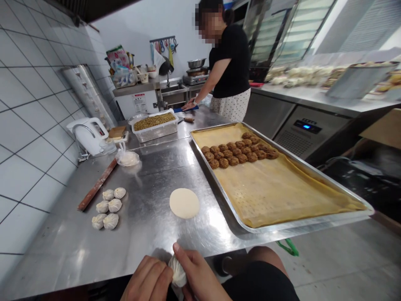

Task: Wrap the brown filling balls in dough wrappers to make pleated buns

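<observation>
A pleated dough bun [178, 271] is held between my two hands at the table's front edge. My right hand [200, 274] wraps round its side, thumb raised along the top. The fingers of my left hand [148, 278] are curled closed and pinch the bun's left side; their tips are partly hidden. Beyond my hands a flat round dough wrapper [184, 203] lies on the steel table [150, 184]. To the left sit several finished pleated buns [110, 205] in short rows.
A wooden rolling pin [97, 184] and a tied plastic bag [128, 158] lie at left. On the right, a large lined tray [282, 196] carries several brown filling balls [233, 151]. Behind are a tub of chopped filling [155, 126], a white kettle [89, 136] and another person [230, 62].
</observation>
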Demonstrator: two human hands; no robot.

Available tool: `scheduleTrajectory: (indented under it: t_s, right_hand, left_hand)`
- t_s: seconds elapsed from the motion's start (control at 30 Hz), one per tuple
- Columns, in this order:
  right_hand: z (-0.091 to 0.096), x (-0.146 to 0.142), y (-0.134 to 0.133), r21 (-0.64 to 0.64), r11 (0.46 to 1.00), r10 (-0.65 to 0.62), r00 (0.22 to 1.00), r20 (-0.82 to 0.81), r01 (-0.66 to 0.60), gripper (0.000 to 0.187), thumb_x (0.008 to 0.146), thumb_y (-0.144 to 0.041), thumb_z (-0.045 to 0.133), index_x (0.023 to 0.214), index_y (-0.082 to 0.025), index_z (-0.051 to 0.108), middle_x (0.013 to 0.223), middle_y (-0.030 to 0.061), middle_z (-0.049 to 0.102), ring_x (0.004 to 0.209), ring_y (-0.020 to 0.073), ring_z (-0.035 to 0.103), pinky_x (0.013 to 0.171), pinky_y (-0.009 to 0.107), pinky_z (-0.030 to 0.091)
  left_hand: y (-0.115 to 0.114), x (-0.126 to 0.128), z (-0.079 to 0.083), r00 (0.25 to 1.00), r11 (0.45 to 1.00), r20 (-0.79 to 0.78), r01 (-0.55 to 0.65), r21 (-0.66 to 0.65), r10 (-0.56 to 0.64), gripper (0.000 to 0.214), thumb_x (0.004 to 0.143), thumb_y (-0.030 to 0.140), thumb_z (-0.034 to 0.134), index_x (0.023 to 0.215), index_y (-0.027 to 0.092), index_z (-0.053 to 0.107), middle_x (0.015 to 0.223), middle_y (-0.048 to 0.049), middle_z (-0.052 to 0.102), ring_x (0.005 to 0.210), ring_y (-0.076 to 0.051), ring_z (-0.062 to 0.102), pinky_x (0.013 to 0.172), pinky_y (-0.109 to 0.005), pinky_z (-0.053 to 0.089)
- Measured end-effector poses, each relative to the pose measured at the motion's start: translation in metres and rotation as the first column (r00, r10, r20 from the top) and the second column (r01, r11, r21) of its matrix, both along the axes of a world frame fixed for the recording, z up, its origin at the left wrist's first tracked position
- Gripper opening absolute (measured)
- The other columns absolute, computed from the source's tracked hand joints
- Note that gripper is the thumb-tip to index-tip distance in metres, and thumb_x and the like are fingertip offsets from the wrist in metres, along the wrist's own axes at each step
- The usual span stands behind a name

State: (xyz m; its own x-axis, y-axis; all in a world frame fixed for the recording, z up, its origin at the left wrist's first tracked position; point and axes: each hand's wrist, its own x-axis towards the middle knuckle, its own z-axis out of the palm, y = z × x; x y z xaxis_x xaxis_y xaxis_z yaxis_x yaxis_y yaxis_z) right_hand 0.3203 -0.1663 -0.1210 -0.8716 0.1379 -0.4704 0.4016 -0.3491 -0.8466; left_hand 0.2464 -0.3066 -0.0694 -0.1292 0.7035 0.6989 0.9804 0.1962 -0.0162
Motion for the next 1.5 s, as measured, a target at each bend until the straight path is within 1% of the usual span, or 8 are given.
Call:
scheduleTrajectory:
  t_s: [0.3, 0.53, 0.7, 0.8, 0.97, 1.07, 1.23, 1.5]
  right_hand:
    - [-0.013, -0.005, -0.013, -0.403, 0.894, -0.232, 0.972, -0.047, 0.194, 0.066, 0.082, -0.078, 0.066, 0.093, -0.013, 0.071, 0.076, 0.0094, 0.076, 0.060, 0.0219, 0.074, 0.054, 0.029, 0.059]
    - [-0.020, -0.013, -0.011, -0.250, 0.947, -0.221, 0.974, -0.051, 0.202, 0.083, 0.077, -0.083, 0.069, 0.126, -0.016, 0.066, 0.087, 0.0087, 0.076, 0.071, 0.0247, 0.075, 0.061, 0.035, 0.059]
    - [-0.022, -0.015, 0.041, 0.205, 0.913, -0.316, 0.929, -0.193, 0.353, 0.066, 0.089, -0.074, 0.062, 0.123, -0.019, 0.066, 0.097, 0.0108, 0.077, 0.085, 0.0274, 0.072, 0.073, 0.038, 0.058]
    - [-0.028, -0.023, 0.079, 0.537, 0.747, -0.299, 0.919, -0.256, 0.392, 0.053, 0.092, -0.066, 0.061, 0.122, -0.022, 0.065, 0.109, 0.0116, 0.075, 0.091, 0.0298, 0.072, 0.085, 0.044, 0.057]
    - [-0.039, -0.059, 0.119, 0.830, 0.242, -0.153, 0.864, -0.479, 0.503, 0.048, 0.095, -0.054, 0.053, 0.120, -0.016, 0.066, 0.126, 0.0178, 0.066, 0.116, 0.0350, 0.063, 0.106, 0.053, 0.049]
    - [-0.037, -0.083, 0.125, 0.919, 0.134, -0.121, 0.926, -0.357, 0.372, 0.055, 0.097, -0.049, 0.049, 0.130, -0.007, 0.062, 0.130, 0.0217, 0.064, 0.121, 0.0363, 0.060, 0.112, 0.051, 0.045]
    - [-0.022, -0.107, 0.121, 0.970, 0.140, -0.069, 0.979, -0.192, 0.200, 0.051, 0.096, -0.042, 0.055, 0.134, -0.009, 0.064, 0.128, 0.0204, 0.066, 0.119, 0.0389, 0.060, 0.108, 0.051, 0.043]
    - [-0.002, -0.094, 0.115, 0.934, 0.358, -0.051, 0.999, -0.002, 0.021, 0.019, 0.076, -0.025, 0.077, 0.094, -0.020, 0.075, 0.093, 0.0093, 0.077, 0.091, 0.0283, 0.072, 0.079, 0.034, 0.048]
  left_hand:
    - [-0.011, 0.004, -0.045, 0.919, 0.985, 0.372, -0.165, 0.058, 0.132, 0.046, 0.107, 0.036, 0.045, 0.147, 0.015, 0.054, 0.111, -0.0124, 0.077, 0.097, -0.020, 0.077, 0.076, -0.028, 0.066]
    - [-0.032, -0.026, -0.061, 0.856, 0.970, 0.460, -0.234, -0.062, 0.236, 0.037, 0.091, 0.034, 0.068, 0.126, 0.021, 0.064, 0.116, -0.0086, 0.076, 0.104, -0.024, 0.075, 0.085, -0.035, 0.066]
    - [-0.096, -0.092, -0.071, 0.419, 0.604, 0.611, -0.788, -0.122, 0.671, 0.050, 0.091, 0.057, 0.061, 0.127, 0.022, 0.062, 0.129, -0.0106, 0.069, 0.119, -0.033, 0.068, 0.103, -0.049, 0.055]
    - [-0.129, -0.127, -0.075, 0.277, 0.485, 0.631, -0.856, -0.181, 0.724, 0.056, 0.090, 0.060, 0.057, 0.130, 0.020, 0.060, 0.129, -0.0120, 0.068, 0.119, -0.035, 0.066, 0.104, -0.051, 0.052]
    - [-0.142, -0.138, -0.084, 0.420, 0.571, 0.583, -0.815, -0.094, 0.696, 0.049, 0.089, 0.058, 0.060, 0.120, 0.020, 0.063, 0.121, -0.0097, 0.068, 0.113, -0.032, 0.067, 0.102, -0.046, 0.053]
    - [-0.131, -0.131, -0.084, 0.539, 0.594, 0.473, -0.804, 0.039, 0.697, 0.043, 0.092, 0.055, 0.059, 0.119, 0.021, 0.062, 0.121, -0.0111, 0.065, 0.114, -0.031, 0.066, 0.102, -0.048, 0.053]
    - [-0.081, -0.153, -0.061, 0.728, 0.775, 0.299, -0.627, -0.074, 0.617, 0.036, 0.099, 0.038, 0.054, 0.131, 0.021, 0.059, 0.132, -0.0135, 0.060, 0.122, -0.029, 0.063, 0.105, -0.045, 0.053]
    - [-0.001, -0.225, -0.027, 0.763, 0.795, 0.230, -0.553, -0.249, 0.604, 0.022, 0.091, 0.027, 0.057, 0.108, 0.020, 0.070, 0.119, -0.0131, 0.074, 0.133, -0.037, 0.057, 0.111, -0.054, 0.041]
